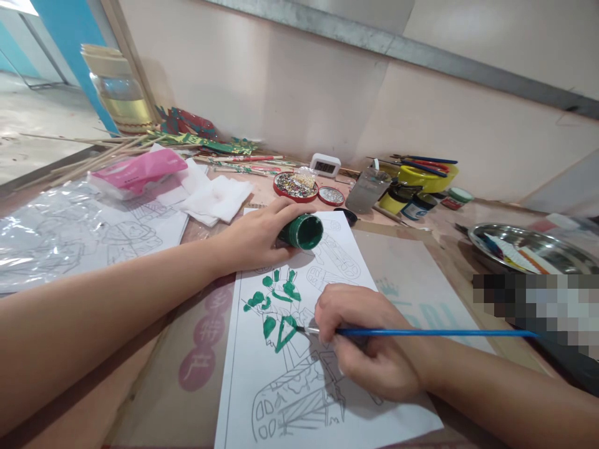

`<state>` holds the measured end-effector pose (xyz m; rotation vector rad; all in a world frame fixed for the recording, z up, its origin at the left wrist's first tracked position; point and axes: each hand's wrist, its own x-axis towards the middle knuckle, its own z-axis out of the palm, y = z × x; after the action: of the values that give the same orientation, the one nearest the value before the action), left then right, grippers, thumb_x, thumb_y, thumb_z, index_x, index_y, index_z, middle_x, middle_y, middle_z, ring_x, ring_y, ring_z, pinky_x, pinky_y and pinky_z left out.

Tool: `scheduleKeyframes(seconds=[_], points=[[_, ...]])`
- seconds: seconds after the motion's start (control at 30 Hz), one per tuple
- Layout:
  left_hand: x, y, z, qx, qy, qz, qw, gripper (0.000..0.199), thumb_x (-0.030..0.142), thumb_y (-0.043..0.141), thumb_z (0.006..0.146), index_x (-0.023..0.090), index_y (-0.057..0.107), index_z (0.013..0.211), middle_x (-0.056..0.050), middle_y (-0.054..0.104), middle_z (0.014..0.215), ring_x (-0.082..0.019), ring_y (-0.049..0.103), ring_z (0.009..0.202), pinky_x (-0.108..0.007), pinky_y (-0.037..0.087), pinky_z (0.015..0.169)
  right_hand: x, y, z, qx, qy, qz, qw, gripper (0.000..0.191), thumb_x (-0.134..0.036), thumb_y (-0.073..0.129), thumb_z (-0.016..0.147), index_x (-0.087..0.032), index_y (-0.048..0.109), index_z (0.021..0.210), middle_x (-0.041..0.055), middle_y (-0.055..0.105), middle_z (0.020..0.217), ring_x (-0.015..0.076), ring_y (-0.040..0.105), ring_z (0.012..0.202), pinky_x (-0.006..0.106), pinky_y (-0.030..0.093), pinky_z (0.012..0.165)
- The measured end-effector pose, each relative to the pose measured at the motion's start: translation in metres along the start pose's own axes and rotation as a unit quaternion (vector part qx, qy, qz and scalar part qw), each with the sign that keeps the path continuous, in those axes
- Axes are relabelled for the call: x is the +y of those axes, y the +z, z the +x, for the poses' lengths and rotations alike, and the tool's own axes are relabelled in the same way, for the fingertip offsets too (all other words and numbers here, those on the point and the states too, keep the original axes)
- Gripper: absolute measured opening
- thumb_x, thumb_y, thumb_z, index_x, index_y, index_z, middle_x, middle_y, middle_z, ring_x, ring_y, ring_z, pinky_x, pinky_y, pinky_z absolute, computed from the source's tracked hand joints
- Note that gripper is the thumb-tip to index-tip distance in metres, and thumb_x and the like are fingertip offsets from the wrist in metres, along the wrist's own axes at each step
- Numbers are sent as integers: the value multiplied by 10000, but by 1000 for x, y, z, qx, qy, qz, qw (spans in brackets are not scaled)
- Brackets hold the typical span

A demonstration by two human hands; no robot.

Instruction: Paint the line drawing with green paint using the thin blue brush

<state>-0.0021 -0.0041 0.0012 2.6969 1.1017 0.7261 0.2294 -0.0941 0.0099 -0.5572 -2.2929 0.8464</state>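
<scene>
My right hand (369, 340) is closed around a thin blue-handled paintbrush (435, 333). The brush tip touches a green-painted shape on a white sheet of paper (243, 374) with line drawings. Several parts of the figure on it are painted green, while the lower and upper drawings show only grey outlines. Near the top of the sheet, my left hand (262, 234) grips an uncapped jar of green paint (309, 231), tilted so its mouth faces right. The fingers on the jar's far side are partly hidden.
Behind the sheet are a red dish of glitter (296, 187), a small clock (325, 165), a cup of cloudy water (367, 190) and paint jars (418, 206). A metal bowl (486, 231) stands right. Left lie white tissues (219, 198), a pink packet (140, 171) and wooden sticks (93, 159).
</scene>
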Motion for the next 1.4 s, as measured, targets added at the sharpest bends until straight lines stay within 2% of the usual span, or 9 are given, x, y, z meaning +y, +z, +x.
scheduleKeyframes(seconds=[0.2, 0.5, 0.7, 1.0, 1.4], points=[[1, -1, 0, -9, -8, -8, 1000, 696, 219, 641, 845, 274, 394, 1494, -108, 528, 1365, -310, 586, 1243, -434, 509, 1005, 0, 0, 0, 0, -2, 1, 1000, 179, -60, 458, 671, -209, 540, 724, 4, 583, 671, 146, 548, 620, 273, 446, 576], [3, -3, -1, -8, -10, -14, 1000, 639, 292, 634, 889, 262, 411, 1487, -110, 527, 1372, -311, 579, 1244, -436, 506, 1010, 0, -2, 1, 67, -20, -10, 998, 227, -34, 485, 750, -223, 570, 844, 6, 629, 746, 165, 621, 705, 304, 521, 651], [3, -4, 0, -14, -14, -10, 1000, 653, 302, 635, 882, 262, 405, 1492, -113, 527, 1380, -316, 580, 1238, -437, 508, 1001, 3, 2, -2, 24, -9, -8, 1000, 225, -31, 470, 686, -221, 546, 779, 3, 607, 713, 158, 571, 674, 289, 471, 628], [3, -4, 1, -15, -11, -11, 1000, 655, 296, 631, 880, 269, 400, 1493, -108, 532, 1376, -319, 564, 1265, -439, 497, 1022, 3, 2, -1, 4, -3, -6, 1000, 186, -50, 461, 652, -210, 525, 720, -2, 572, 673, 144, 530, 628, 267, 423, 590], [3, -4, 1, -18, -16, -9, 1000, 684, 257, 632, 854, 272, 390, 1493, -114, 530, 1377, -321, 547, 1279, -467, 475, 1050, 2, 1, -1, 17, -4, -7, 1000, 204, -42, 467, 662, -220, 528, 738, -1, 583, 679, 152, 540, 629, 277, 446, 587]])
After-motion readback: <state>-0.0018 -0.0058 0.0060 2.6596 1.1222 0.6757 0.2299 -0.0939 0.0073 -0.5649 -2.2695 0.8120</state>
